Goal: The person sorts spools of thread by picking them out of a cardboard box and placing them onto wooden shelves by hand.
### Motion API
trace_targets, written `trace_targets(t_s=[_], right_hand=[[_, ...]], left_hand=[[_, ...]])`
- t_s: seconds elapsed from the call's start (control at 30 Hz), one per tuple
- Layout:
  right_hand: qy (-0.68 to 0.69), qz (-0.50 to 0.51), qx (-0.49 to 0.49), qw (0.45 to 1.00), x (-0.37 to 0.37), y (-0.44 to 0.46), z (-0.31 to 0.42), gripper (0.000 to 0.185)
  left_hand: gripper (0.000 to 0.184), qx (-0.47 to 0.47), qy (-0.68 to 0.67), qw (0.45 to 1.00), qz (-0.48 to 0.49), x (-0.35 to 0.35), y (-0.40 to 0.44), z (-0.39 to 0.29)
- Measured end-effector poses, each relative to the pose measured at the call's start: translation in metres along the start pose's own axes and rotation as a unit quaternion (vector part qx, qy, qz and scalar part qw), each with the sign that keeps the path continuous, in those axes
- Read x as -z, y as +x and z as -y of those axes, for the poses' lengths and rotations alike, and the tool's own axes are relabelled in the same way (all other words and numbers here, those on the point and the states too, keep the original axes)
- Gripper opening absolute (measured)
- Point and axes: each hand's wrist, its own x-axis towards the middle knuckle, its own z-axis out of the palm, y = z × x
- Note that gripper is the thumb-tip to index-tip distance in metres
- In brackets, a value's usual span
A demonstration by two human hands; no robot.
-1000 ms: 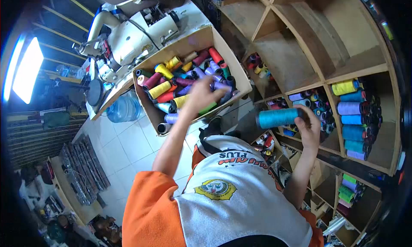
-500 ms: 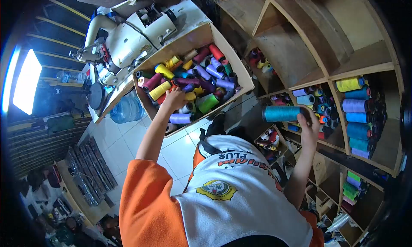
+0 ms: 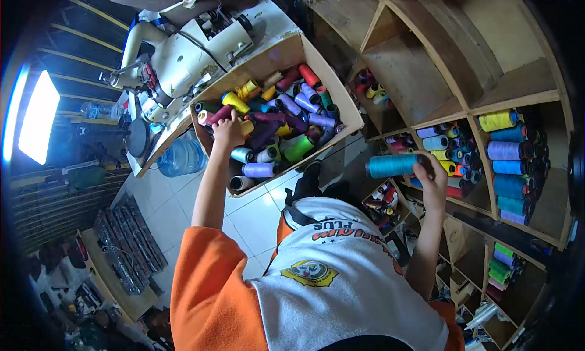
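My left hand (image 3: 228,131) reaches into a cardboard box (image 3: 326,61) of mixed thread spools. Its fingers are closed around a yellow spool (image 3: 247,127), whose end sticks out beside the palm. A maroon spool (image 3: 219,114) lies against the fingertips, and a purple spool (image 3: 260,170) is near the box's front edge. On the right, my right hand (image 3: 431,180) grips a large teal spool (image 3: 393,166) by one end, holding it roughly level in front of the shelves.
Wooden shelves (image 3: 466,116) on the right hold stacked spools (image 3: 509,167). Behind the box, a white sewing machine (image 3: 183,58) stands on a table. A blue water bottle (image 3: 183,156) is on the floor under the table. A smaller box of spools (image 3: 382,203) sits by the shelves.
My left hand has moved left within the box, from the middle spools to the yellow and maroon ones. My right hand still holds the teal spool, now slightly further left.
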Motion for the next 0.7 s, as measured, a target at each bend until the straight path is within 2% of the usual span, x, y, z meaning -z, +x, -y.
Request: trace_targets(t_s=[0.1, 0.13, 0.17, 0.23, 0.27, 0.37, 0.4, 0.43, 0.5, 0.6, 0.67, 0.7], right_hand=[[-0.019, -0.012, 0.02, 1.0, -0.004, -0.004, 0.003, 0.033], [-0.013, -0.015, 0.017, 1.0, -0.004, -0.004, 0.001, 0.033], [-0.009, -0.021, 0.014, 1.0, -0.002, -0.008, -0.003, 0.033], [0.009, -0.037, 0.008, 0.999, -0.001, -0.01, -0.002, 0.033], [0.021, -0.045, 0.004, 0.999, -0.001, -0.012, 0.001, 0.033], [0.018, -0.059, -0.016, 0.998, 0.003, -0.016, -0.005, 0.032], [-0.002, -0.056, -0.017, 0.998, 0.008, -0.015, -0.007, 0.031], [-0.023, -0.054, -0.023, 0.998, 0.01, -0.019, -0.009, 0.031], [0.008, -0.057, -0.022, 0.998, 0.008, -0.017, -0.009, 0.03], [0.01, -0.058, -0.027, 0.998, 0.002, -0.016, -0.005, 0.03], [-0.01, -0.051, -0.035, 0.998, 0.002, -0.016, -0.009, 0.032], [-0.008, -0.054, -0.037, 0.998, -0.001, -0.018, -0.007, 0.032]], left_hand=[[0.088, -0.002, 0.033, 0.998, 0.056, -0.001, 0.002, -0.009], [0.091, 0.002, 0.03, 0.999, 0.037, -0.003, 0.004, -0.01], [0.092, -0.001, 0.005, 0.991, 0.133, -0.003, 0.007, -0.013], [0.092, -0.003, -0.026, 0.991, 0.128, 0.007, 0.002, -0.019], [0.091, 0.034, -0.033, 0.988, 0.144, 0.012, -0.002, -0.022], [0.089, 0.079, -0.117, 0.989, 0.054, 0.0, 0.009, -0.003], [0.09, 0.054, -0.163, 0.985, -0.01, -0.003, 0.016, 0.014], [0.088, 0.108, -0.112, 0.987, 0.035, 0.029, 0.013, 0.012], [0.091, 0.116, -0.068, 0.991, 0.01, 0.023, 0.027, 0.027], [0.096, 0.14, -0.014, 0.984, 0.112, 0.031, 0.032, 0.012], [0.101, 0.118, -0.066, 0.97, 0.201, 0.015, 0.054, 0.014], [0.099, 0.12, -0.066, 0.967, 0.214, 0.003, 0.061, 0.014]])
